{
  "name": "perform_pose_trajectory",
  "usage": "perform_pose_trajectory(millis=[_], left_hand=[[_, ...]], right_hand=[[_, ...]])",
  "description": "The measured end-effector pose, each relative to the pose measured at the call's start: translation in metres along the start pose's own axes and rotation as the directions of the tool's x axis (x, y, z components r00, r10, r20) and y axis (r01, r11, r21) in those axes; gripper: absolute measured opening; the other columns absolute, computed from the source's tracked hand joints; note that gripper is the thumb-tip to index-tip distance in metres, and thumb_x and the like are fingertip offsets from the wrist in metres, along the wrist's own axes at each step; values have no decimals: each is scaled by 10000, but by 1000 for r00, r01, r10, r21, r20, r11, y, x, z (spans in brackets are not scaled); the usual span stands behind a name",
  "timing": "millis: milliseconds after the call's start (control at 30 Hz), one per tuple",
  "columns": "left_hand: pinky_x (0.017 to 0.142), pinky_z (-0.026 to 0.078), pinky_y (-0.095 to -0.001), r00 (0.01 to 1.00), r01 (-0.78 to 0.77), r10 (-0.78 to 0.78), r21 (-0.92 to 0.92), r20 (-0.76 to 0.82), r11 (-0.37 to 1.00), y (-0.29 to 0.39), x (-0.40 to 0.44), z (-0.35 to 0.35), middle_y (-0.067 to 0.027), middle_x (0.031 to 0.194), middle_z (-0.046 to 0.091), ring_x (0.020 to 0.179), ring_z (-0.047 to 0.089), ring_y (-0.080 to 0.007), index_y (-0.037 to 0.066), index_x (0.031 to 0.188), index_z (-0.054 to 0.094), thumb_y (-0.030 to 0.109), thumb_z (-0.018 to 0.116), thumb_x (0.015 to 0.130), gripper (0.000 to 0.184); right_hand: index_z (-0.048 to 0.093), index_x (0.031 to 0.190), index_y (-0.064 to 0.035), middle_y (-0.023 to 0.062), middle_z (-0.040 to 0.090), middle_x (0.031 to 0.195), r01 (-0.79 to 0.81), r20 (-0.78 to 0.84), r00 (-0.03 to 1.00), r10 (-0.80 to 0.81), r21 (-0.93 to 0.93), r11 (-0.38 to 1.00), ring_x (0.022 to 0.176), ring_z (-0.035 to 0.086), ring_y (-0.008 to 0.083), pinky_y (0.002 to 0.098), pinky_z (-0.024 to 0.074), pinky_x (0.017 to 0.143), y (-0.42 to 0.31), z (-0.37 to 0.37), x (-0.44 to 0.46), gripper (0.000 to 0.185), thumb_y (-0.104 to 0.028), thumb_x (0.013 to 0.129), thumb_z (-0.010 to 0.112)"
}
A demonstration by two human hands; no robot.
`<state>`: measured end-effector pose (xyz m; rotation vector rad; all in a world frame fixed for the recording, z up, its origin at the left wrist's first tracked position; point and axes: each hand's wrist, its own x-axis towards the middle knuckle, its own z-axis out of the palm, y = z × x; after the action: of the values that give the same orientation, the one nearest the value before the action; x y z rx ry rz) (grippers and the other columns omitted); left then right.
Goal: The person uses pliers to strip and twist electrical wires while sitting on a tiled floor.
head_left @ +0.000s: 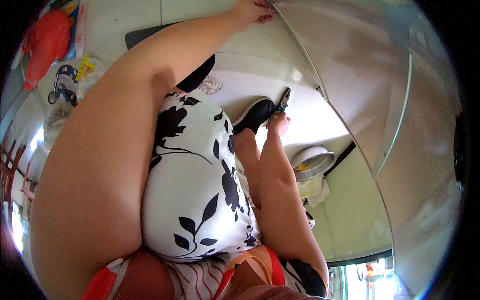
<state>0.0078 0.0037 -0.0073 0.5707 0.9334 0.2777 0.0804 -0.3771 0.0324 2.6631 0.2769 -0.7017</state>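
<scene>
Below, pliers [284,100], panel edge [306,57], open floor [307,107] between

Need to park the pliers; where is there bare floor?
The glare-lit floor between pliers, panel and basin looks free. It's crowded beside the shoe, and at far left around the red bag.

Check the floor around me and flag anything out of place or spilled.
One thing: a crumpled pale clump lies loose on the floor between the black shoes. It looks like litter underfoot, though I can't tell what it is. No spill stands out.
</scene>
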Motion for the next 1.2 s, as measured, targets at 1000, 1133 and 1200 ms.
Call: perform_pose_trajectory(millis=[1000, 1133, 1200], left_hand=[[539, 506, -345, 809, -62, 272, 384, -521, 921, 1, -10, 55, -132, 668, 633, 562, 620, -223, 2, 809, 614, 79, 623, 767, 88], [532, 517, -322, 908, -27, 32, 19, -417, 999, -15, 15, 40, -131, 678, 635, 575, 623, -229, -18, 830, 629, 59, 624, 760, 105], [533, 523, -308, 955, -18, -23, -138, -295, 990, -23, 27, 29, -133, 687, 637, 589, 624, -231, -30, 832, 636, 56, 632, 754, 116]], right_hand=[[561, 880, 1, 102, 580, 715, -458, 568, 689, -451, 823, 337, 580, 576, 194, 314, 483, 523, -103, -107, -75, 229, -223, 844, 532], [571, 888, -21, 86, 594, 805, -340, 442, 762, -473, 895, 288, 641, 585, 182, 285, 475, 561, -110, -115, -87, 224, -243, 875, 551], [592, 945, -31, 74, 616, 891, -229, 366, 819, -443, 915, 333, 737, 607, 178, 280, 478, 619, -117, -114, -83, 226, -241, 873, 548]])
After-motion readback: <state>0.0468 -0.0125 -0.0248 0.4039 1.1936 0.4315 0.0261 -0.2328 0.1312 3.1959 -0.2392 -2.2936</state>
